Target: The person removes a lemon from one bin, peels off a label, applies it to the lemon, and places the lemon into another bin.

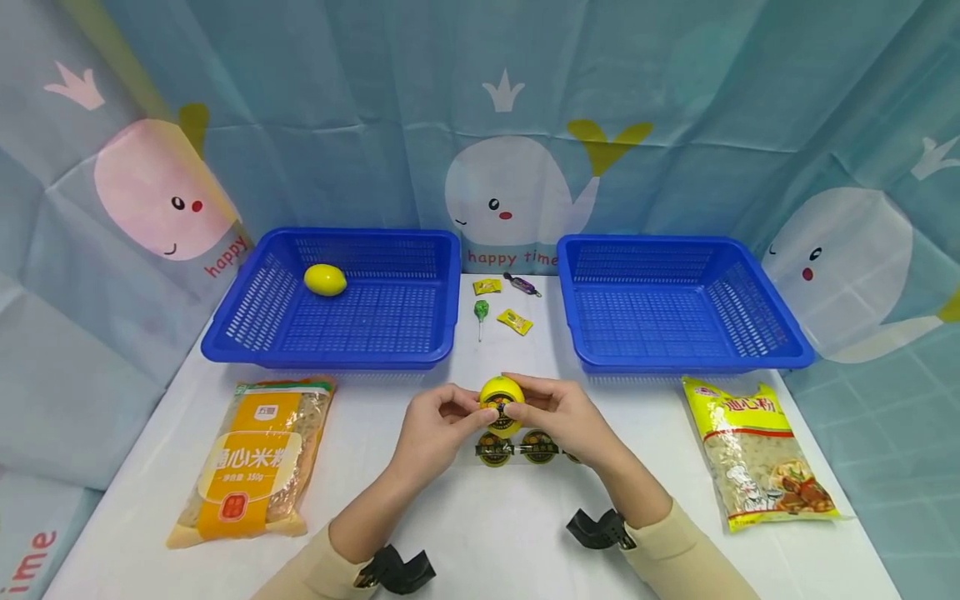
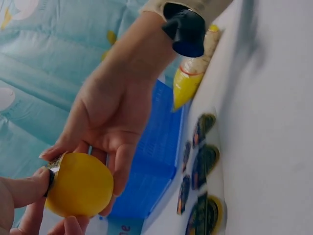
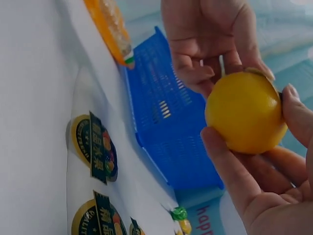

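Observation:
A yellow lemon (image 1: pixel 501 388) is held up between both hands, just in front of the gap between the two baskets. A dark round sticker (image 1: pixel 498 414) with gold lettering lies on its near side. My left hand (image 1: pixel 432 434) grips the lemon from the left, its thumb on the sticker's edge. From the right, my right hand (image 1: pixel 572 419) holds it too, thumb on the sticker and fingers behind. In the right wrist view, fingers of both hands surround the lemon (image 3: pixel 246 115). Below the hands lies a clear strip of similar stickers (image 1: pixel 495 450), partly covered by the right hand.
Another lemon (image 1: pixel 325 280) lies in the left blue basket (image 1: pixel 330 360); a right blue basket (image 1: pixel 690 363) stands opposite. Between them are wrapped candies (image 1: pixel 515 322) and a green lollipop (image 1: pixel 482 310). Bags of pasta flank the table, one orange (image 1: pixel 251 462), one yellow (image 1: pixel 761 454).

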A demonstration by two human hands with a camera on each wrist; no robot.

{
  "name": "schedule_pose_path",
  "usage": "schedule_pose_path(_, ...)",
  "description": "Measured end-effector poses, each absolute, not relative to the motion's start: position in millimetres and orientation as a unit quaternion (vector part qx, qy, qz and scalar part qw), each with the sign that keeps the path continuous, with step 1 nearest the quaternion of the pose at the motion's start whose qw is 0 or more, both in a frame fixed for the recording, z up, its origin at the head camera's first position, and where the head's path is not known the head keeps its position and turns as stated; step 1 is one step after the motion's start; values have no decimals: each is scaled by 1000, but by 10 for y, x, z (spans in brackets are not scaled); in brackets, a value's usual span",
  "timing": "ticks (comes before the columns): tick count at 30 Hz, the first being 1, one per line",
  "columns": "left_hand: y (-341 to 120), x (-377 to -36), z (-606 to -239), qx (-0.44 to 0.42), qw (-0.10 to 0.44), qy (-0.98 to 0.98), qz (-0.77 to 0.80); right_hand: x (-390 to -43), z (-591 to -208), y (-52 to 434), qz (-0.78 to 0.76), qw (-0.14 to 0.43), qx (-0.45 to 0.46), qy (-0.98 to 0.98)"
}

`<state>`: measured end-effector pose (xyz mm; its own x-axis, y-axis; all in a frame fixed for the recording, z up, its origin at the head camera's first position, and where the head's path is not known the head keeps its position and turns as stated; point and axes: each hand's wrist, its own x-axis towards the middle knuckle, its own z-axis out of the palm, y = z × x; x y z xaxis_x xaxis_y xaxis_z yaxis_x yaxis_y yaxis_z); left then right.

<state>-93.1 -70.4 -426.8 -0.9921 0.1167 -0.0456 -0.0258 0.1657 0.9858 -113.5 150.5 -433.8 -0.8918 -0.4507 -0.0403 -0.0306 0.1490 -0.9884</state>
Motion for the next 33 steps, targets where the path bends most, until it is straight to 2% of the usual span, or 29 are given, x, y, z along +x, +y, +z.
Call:
schedule_pose_path(5, -719, -925, -4218, 13, 68, 774, 629, -1131, -4370, 1498, -650, 153, -154, 728)
schedule_pose_path(10, -741, -945, -4201, -3, 85, 774, 627, -1139, -4395, 1500, -668, 165, -155, 709)
schedule_pose_path(21, -799, -1007, -4211, -9, 103, 750, 654, -1146, -4356, 1484, -689, 182, -157, 683)
schedule_pose_path(33, -778, -1050, -4229, 10, 115, 696, 709, -1132, -4315, 1558, -700, 165, -161, 676)
